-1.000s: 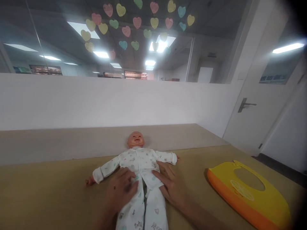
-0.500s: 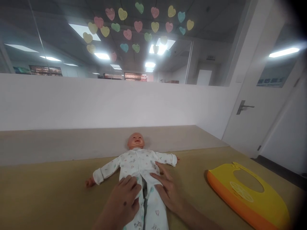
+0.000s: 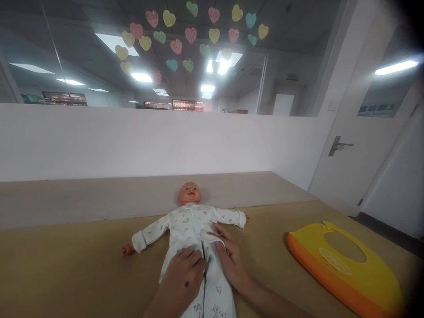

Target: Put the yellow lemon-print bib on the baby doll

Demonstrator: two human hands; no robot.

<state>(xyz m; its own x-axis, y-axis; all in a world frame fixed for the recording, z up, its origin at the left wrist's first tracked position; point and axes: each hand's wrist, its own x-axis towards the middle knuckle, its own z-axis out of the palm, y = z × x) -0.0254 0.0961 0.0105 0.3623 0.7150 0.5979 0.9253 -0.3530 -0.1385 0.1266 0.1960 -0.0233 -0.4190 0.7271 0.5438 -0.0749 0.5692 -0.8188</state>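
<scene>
A baby doll (image 3: 190, 193) lies on its back with its arms spread. It wears a white printed onesie (image 3: 190, 218), whose front shows a narrow dark gap down the leg part. My left hand (image 3: 187, 274) is closed on the onesie's cloth at the left edge of this gap, its fingertips partly hidden. My right hand (image 3: 230, 256) lies at the doll's waist on the right side, a fold of the onesie between its thumb and fingers. The doll's feet are out of view.
A yellow and orange bib (image 3: 374, 274) lies at the right on the tan padded surface (image 3: 66, 274). Behind the doll rises a low white wall (image 3: 149, 141) with a window above, dotted with heart-shaped notes. A door (image 3: 351, 159) stands at the right.
My left hand has moved right and drawn the cloth toward the middle, so the dark gap is narrower. My right hand has lifted a fold of the onesie. The view has shifted slightly.
</scene>
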